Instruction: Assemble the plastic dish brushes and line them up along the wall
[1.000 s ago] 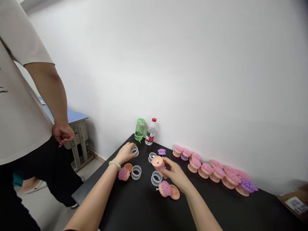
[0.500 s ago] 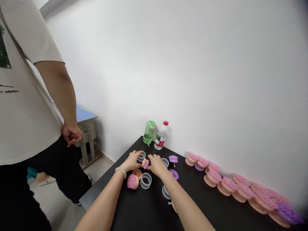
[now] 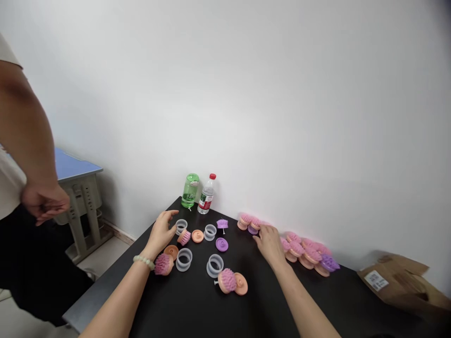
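Observation:
My left hand (image 3: 162, 232), a beaded bracelet at its wrist, has its fingers apart beside a clear ring (image 3: 181, 226) and a small pink brush head (image 3: 184, 237) at the table's left. My right hand (image 3: 270, 241) reaches over the row of pink brushes (image 3: 295, 249) along the wall; its fingertips touch or cover one, and the grip is hidden. Between the hands lie more clear rings (image 3: 214, 265), a peach disc (image 3: 198, 236), a purple disc (image 3: 221, 244) and a purple bristle piece (image 3: 222, 224). Nearer are a pink brush head (image 3: 227, 280) and a peach disc (image 3: 241, 284).
A green bottle (image 3: 190, 191) and a red-capped water bottle (image 3: 206, 194) stand against the wall on the black table (image 3: 190, 310). At the right is an open cardboard box (image 3: 401, 284). A person's hand (image 3: 45, 202) hangs at the left, before a blue-topped desk (image 3: 75, 165).
The view has turned right, bringing the box in. My right hand has moved from the small pink brush head to the brush row. My left hand has come off that brush head.

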Motion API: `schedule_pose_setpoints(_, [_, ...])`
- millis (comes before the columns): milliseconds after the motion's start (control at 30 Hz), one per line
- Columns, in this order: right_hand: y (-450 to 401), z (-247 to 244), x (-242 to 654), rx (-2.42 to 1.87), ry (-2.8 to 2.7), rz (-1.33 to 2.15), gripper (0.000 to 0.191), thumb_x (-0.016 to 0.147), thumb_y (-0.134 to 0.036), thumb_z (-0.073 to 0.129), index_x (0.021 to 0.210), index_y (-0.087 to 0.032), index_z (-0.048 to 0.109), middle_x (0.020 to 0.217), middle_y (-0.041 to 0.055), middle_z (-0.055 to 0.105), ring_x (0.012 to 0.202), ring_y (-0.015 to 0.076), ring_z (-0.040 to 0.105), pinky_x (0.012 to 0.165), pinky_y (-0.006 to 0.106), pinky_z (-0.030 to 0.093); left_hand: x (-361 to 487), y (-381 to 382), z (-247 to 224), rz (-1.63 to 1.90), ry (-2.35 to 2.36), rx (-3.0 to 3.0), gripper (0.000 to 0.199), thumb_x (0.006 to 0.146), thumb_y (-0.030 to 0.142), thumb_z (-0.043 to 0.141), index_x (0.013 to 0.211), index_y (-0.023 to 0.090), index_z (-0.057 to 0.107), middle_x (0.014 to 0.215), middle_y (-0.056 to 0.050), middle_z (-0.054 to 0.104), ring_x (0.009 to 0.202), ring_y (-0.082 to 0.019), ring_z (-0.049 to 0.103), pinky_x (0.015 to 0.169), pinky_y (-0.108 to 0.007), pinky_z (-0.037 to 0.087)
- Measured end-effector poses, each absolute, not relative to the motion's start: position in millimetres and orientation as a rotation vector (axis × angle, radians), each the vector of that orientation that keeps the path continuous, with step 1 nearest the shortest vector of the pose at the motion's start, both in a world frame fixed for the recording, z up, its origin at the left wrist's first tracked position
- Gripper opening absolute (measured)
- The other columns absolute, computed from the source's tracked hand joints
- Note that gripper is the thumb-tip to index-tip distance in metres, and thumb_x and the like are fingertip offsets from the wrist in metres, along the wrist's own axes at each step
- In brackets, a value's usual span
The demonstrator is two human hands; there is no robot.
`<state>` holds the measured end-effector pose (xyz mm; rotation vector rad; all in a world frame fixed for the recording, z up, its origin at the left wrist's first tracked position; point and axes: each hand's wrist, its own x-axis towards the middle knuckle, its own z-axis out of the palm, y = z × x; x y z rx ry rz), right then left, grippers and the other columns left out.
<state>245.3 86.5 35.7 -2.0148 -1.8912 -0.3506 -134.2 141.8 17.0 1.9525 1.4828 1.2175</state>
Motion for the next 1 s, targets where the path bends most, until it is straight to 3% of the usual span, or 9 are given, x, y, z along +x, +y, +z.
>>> schedule_pose_setpoints(233, [77, 22, 285, -2.075, -1.867, -0.35, 0.038, 0.08, -0.008, 0.055, 0.117, -0.005, 0.061, 0.119, 0.0253, 0.064, 0.127, 0.0402, 0.048, 0.107, 0.052, 0.035, -105, 100, 53, 1.549, 1.268, 2.028, 0.024, 0.088, 0.02, 0.049, 0.106, 0.023, 0.064, 0.11, -0.005, 0.064, 0.105, -0.024, 0.06, 0.091, -0.038, 0.049])
schedule_pose_setpoints(433, [57, 12, 256, -1.946, -1.846, -0.226, 0.033, 0.077, -0.011, 0.058, 0.11, -0.014, 0.06, 0.122, 0.019, 0.059, 0.115, 0.0334, 0.056, 0.099, 0.043, 0.044, -71, 59, 70, 1.472, 1.007, 2.087, 0.017, 0.09, 0.018, 0.051, 0.097, 0.023, 0.065, 0.101, -0.005, 0.067, 0.098, -0.022, 0.062, 0.088, -0.036, 0.05])
schedule_pose_setpoints(600, [29, 4, 242, -1.89, -1.73, -0.039, 0.021, 0.079, -0.024, 0.057, 0.099, -0.019, 0.056, 0.097, 0.0087, 0.066, 0.09, 0.0256, 0.067, 0.08, 0.036, 0.053, -35, 21, 72, 1.282, 0.751, 2.184, 0.025, 0.084, 0.007, 0.053, 0.099, 0.023, 0.064, 0.106, -0.006, 0.065, 0.103, -0.022, 0.061, 0.092, -0.038, 0.05])
schedule_pose_setpoints(667, [15, 7, 238, -1.872, -1.59, 0.041, 0.033, 0.079, -0.034, 0.061, 0.107, -0.019, 0.053, 0.099, 0.0086, 0.068, 0.09, 0.0268, 0.068, 0.081, 0.038, 0.054, -20, 10, 70, 1.242, 0.686, 2.226, 0.031, 0.081, 0.004, 0.054, 0.103, 0.023, 0.063, 0.11, -0.007, 0.063, 0.107, -0.023, 0.06, 0.094, -0.039, 0.05])
schedule_pose_setpoints(767, [-10, 15, 227, -1.591, -1.271, 0.468, 0.057, 0.072, -0.045, 0.071, 0.119, -0.02, 0.052, 0.104, 0.0083, 0.069, 0.095, 0.028, 0.069, 0.083, 0.04, 0.054, 0, -2, 63, 1.207, 0.671, 2.291, 0.041, 0.078, 0.005, 0.061, 0.114, 0.023, 0.058, 0.121, -0.009, 0.059, 0.116, -0.026, 0.056, 0.098, -0.043, 0.049])
schedule_pose_setpoints(833, [-28, 21, 216, -1.336, -1.123, 0.749, 0.059, 0.071, -0.046, 0.076, 0.12, -0.02, 0.056, 0.108, 0.0086, 0.069, 0.099, 0.0276, 0.067, 0.084, 0.038, 0.054, 12, -7, 55, 1.201, 0.683, 2.307, 0.045, 0.074, 0.009, 0.07, 0.114, 0.023, 0.054, 0.126, -0.011, 0.056, 0.119, -0.03, 0.053, 0.099, -0.046, 0.048])
schedule_pose_setpoints(1000, [-58, 19, 195, -1.138, -1.087, 0.875, 0.047, 0.071, -0.048, 0.08, 0.105, -0.019, 0.066, 0.093, 0.0061, 0.069, 0.085, 0.0227, 0.063, 0.075, 0.031, 0.051, 26, -13, 32, 1.199, 0.675, 2.333, 0.047, 0.07, 0.009, 0.076, 0.107, 0.022, 0.049, 0.108, -0.009, 0.063, 0.098, -0.027, 0.06, 0.083, -0.042, 0.053])
